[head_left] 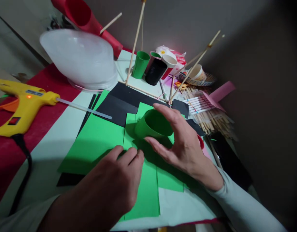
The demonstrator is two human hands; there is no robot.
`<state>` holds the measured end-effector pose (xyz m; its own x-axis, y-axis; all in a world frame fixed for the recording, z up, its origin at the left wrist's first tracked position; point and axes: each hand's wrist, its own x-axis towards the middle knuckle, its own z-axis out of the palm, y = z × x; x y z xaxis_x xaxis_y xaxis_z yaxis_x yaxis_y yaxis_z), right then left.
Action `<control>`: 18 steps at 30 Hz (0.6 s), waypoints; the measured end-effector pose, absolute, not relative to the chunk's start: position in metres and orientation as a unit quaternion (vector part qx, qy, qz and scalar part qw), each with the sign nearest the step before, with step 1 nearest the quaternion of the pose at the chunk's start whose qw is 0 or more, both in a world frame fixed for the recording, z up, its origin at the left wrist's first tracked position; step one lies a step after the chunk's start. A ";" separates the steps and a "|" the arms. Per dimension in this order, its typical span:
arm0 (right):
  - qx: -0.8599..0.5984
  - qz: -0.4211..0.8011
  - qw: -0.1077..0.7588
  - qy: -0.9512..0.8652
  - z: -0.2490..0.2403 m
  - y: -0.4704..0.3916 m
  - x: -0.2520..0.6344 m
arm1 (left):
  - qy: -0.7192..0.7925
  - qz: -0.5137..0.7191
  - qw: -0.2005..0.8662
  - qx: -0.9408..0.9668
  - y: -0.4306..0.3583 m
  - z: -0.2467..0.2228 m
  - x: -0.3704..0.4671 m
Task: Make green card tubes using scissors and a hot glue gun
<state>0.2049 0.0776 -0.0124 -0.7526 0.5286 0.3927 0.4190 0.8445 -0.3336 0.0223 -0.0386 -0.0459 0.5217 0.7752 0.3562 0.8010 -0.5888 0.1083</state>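
A short green paper cup (146, 127) stands on overlapping green sheets (100, 135) near the middle of the table. My right hand (182, 141) curves around its right side, thumb and fingers apart at the rim, touching or very near it. Just in front of the cup, my left hand (121, 174) rests over the green sheets with its fingers curled together; whatever lies under the fingertips is hidden. Black sheets (121, 101) lie behind the green ones.
At the left lies a yellow glue gun (32, 103) with its light on and a clear stick. Behind are a translucent bowl (83, 58), a green tube (140, 64), a black cup (156, 71), wooden stick frames (196, 64) and markers (198, 104). A dark object (225, 161) lies right.
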 end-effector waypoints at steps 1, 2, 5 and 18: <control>-0.252 0.114 0.252 -0.927 -0.014 0.078 0.205 | -0.452 -0.188 0.037 -0.871 -0.038 -0.045 0.021; -0.251 0.117 0.261 -0.925 -0.015 0.079 0.206 | -0.452 -0.189 0.044 -0.871 -0.037 -0.045 0.020; -0.259 0.124 0.301 -0.909 -0.015 0.084 0.211 | -0.472 -0.202 0.034 -0.857 -0.035 -0.046 0.013; -0.374 0.445 0.448 -0.679 -0.003 0.139 0.257 | -0.611 -0.190 -0.072 -0.765 0.022 -0.034 -0.002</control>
<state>0.2574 0.1386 -0.0029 -0.3188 0.9072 0.2744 0.1094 0.3228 -0.9401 -0.0021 0.0216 -0.0339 0.1812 0.9624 0.2022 0.9075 -0.2429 0.3426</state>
